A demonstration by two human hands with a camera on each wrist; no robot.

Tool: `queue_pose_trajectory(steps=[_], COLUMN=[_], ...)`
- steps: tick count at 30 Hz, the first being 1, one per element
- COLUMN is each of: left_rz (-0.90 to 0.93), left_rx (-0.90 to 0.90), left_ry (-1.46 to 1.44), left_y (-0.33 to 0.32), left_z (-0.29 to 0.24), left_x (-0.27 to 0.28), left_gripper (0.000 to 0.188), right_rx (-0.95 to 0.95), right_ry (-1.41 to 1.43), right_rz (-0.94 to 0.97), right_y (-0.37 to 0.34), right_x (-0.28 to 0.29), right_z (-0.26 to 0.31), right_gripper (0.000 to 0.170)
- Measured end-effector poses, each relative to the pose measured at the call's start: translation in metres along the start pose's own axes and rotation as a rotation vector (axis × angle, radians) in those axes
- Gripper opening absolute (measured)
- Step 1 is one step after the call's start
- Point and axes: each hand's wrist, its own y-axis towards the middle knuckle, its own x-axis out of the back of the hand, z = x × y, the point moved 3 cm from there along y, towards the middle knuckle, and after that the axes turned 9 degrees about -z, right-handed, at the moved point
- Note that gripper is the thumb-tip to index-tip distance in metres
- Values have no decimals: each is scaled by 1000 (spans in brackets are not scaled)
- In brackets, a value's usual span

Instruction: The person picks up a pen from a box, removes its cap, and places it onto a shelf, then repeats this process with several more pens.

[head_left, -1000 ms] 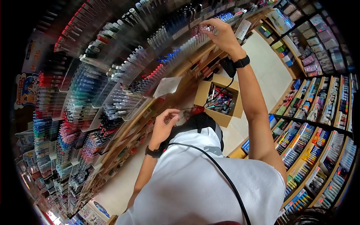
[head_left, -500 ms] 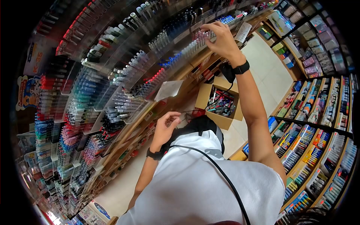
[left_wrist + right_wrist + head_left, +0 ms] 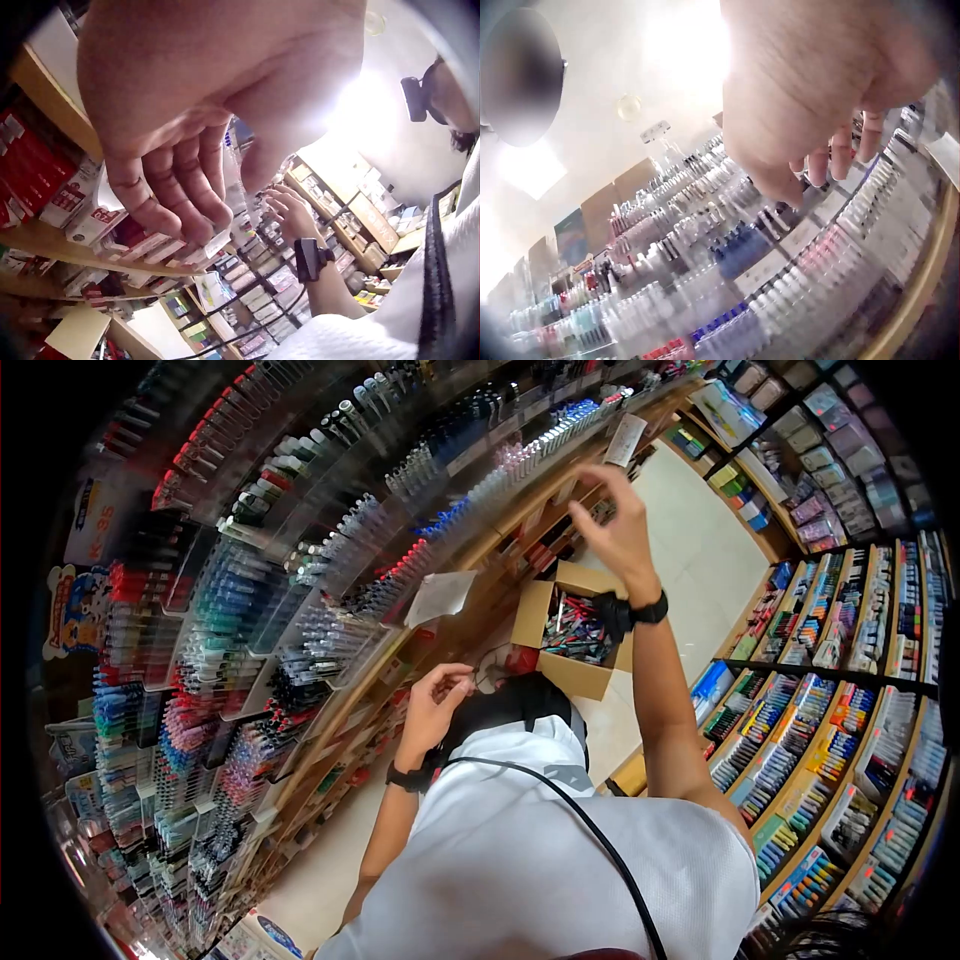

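Note:
My right hand point(image 3: 618, 525) is raised in front of the pen rack, its thumb and fingers spread in a loose curve with nothing visible between them. Behind it in the head view stand rows of white-capped pens point(image 3: 487, 488) and a small pink group point(image 3: 510, 457). In the right wrist view the fingertips overlap the racked pens point(image 3: 840, 225). My left hand point(image 3: 433, 710) hangs low before my waist, near the wooden shelf edge. Its fingers point(image 3: 180, 187) curl loosely and hold nothing in the left wrist view.
An open cardboard box point(image 3: 575, 678) full of pens sits on the floor below my right hand. A white card point(image 3: 440, 598) juts from the rack's edge. Marker shelves point(image 3: 800, 750) line the right side. A black cable point(image 3: 560, 805) runs across my shirt.
My right hand has drawn back from the pink pens at the rack, moving toward my body and the box. The left hand stays nearly where it was.

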Motion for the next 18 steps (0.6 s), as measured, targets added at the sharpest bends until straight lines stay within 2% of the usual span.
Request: queue_pose_trajectory(steps=[4,6,10,12,16,18], left_rz=[39,40,75,83,96,86], left_rx=[16,21,10,-20,-56,35], left_ry=[-41,-35,-75,-64,-36,-126], left_y=[-14,-24,-41,-46,-54,-64], left_z=[7,5,9,14,50,58], left_x=[-11,-20,-37,-46,-65,-76], left_gripper=[23,22,22,15,16,20], right_rx=[-197,-127,-58,-168,-215,-246], right_ry=[99,90,-6,104,69,93], right_rz=[160,236,619,545,568,602], right_y=[-67,-114,-188,-216,-252,-257], right_x=[3,-7,-2,9,36,51], right_z=[42,58,108,125,127,126], right_gripper=[39,35,22,18,17,19])
